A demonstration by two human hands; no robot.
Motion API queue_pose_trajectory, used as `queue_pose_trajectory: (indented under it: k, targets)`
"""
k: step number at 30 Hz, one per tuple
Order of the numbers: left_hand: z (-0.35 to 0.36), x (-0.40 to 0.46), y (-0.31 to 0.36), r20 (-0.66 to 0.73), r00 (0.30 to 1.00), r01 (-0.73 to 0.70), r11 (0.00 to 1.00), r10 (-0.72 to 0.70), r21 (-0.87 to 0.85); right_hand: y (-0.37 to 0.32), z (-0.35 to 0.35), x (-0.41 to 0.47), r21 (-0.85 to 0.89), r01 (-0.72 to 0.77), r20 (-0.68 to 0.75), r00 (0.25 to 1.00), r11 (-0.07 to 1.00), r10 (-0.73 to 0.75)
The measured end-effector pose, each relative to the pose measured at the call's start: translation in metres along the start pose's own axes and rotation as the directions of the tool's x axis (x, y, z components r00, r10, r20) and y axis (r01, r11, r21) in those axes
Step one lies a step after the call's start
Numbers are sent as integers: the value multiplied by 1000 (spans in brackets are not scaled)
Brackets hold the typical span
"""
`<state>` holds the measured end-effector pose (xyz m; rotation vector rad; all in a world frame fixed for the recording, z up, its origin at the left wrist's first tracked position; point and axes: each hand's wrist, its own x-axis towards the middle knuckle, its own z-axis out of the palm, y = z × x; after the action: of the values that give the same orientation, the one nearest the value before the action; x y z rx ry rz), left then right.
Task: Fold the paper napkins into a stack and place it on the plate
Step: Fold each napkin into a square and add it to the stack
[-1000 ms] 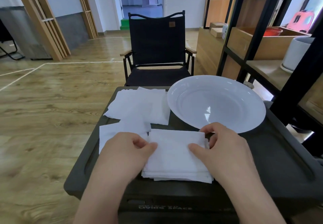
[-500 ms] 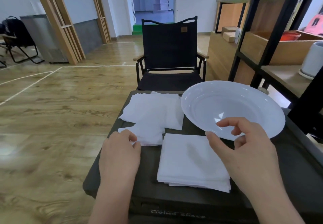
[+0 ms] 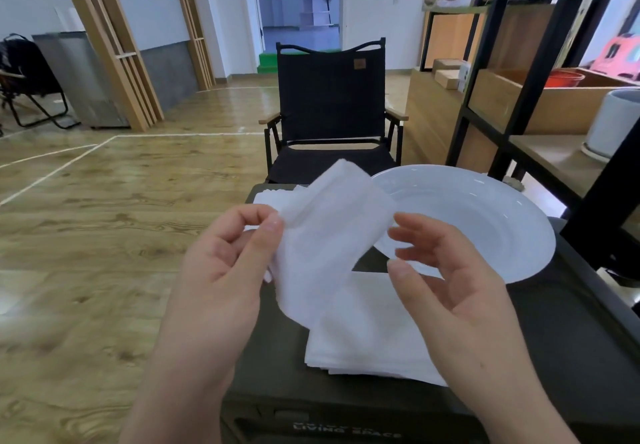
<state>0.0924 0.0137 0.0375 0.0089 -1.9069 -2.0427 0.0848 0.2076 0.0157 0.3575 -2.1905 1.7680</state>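
Nearest lay the folded napkin stack (image 3: 374, 332) on the dark box top (image 3: 571, 339), flat and under both hands. Above it the left hand (image 3: 221, 270) pinched a loose paper napkin (image 3: 329, 232) by its left edge, thumb and fingers closed on it. The sheet hung limp in the air, its long axis running from lower left up toward the plate (image 3: 485, 221). The right hand (image 3: 446, 284) was relaxed and spread, holding nothing, just beside the napkin's free right edge, which it would likely take next. Unfolded napkins (image 3: 270, 197) lay beyond.
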Motion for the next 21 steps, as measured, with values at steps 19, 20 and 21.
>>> queue_pose_trajectory:
  k: [19, 20, 21]
  targets:
    - [16, -1, -16, 141, 983, -149, 964, 119, 221, 5, -8, 2, 124, -136, 61, 990, 983, 129]
    - [17, -2, -16, 126, 982, -169, 958, 143, 231, 5, -9, 2, 125, -132, 60, 990, 983, 125]
    - [18, -2, -15, 107, 981, -185, 951, 163, 246, 5, -9, 3, 128, -127, 64, 991, 984, 120]
